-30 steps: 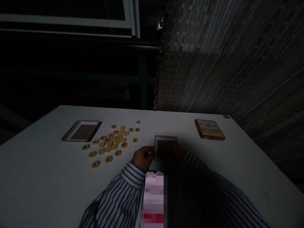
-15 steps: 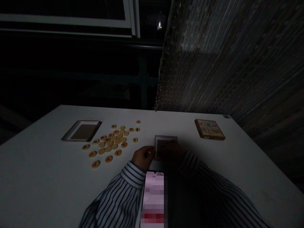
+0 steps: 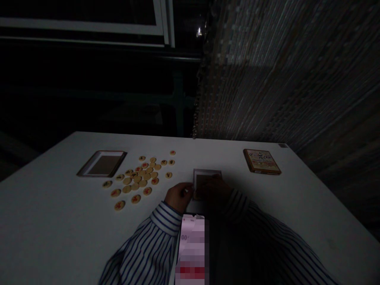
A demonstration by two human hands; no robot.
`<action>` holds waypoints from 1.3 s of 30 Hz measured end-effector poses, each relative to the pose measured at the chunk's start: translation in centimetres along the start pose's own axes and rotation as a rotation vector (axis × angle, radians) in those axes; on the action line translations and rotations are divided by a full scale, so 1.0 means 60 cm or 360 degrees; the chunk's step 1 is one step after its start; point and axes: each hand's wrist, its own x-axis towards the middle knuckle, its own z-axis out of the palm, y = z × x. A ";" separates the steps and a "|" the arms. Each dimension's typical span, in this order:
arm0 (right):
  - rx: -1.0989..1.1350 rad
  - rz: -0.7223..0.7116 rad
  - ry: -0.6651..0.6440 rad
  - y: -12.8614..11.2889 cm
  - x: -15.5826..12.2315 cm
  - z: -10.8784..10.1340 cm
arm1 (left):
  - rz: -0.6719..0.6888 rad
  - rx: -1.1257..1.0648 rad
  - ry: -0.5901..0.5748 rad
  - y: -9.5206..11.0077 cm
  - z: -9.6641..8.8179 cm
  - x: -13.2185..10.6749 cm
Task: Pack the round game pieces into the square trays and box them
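Note:
In front of me lies a small shallow open box [image 3: 207, 171] with a pale rim and a brown bottom. My left hand [image 3: 178, 197] is closed, thumb and fingertips pinching at the box's left wall. My right hand [image 3: 216, 190] reaches over the box from the right, in deep shadow, so its fingers cannot be made out. At the box's near left corner, a round light-coloured piece [image 3: 195, 194] partly shows beside the fingers. To the left lie several round wooden Chinese chess pieces [image 3: 137, 179], some with red or dark characters, others blank side up.
A larger open box [image 3: 123, 155] stands at the table's far left. A printed chess box [image 3: 262, 161] lies at the right on the white table [image 3: 59, 221]. A lit phone [image 3: 190, 237] is close to me, below my hands. A string curtain [image 3: 252, 87] hangs behind the table.

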 end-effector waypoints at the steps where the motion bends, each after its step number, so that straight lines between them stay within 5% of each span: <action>1: 0.0010 0.0001 -0.0011 0.000 0.000 0.001 | 0.0001 0.0010 0.0001 0.000 0.000 0.000; 9: -0.0034 0.0009 -0.0018 0.002 0.001 0.002 | 0.0026 0.0023 -0.0002 -0.002 0.000 -0.001; 20: -0.0274 0.0224 0.0066 0.025 -0.036 -0.051 | 0.0017 0.0035 0.0000 -0.003 -0.001 -0.005; 30: 0.0016 0.0574 0.0366 0.045 -0.134 0.024 | 0.0057 0.0077 -0.0044 -0.006 0.000 -0.008; 33: -0.0028 0.0468 0.0473 0.037 -0.125 0.025 | 0.0071 0.0080 -0.0038 -0.007 0.001 -0.008; 39: -0.0056 0.0149 0.0157 0.019 -0.060 0.012 | 0.0062 0.0082 -0.0028 -0.008 0.002 -0.008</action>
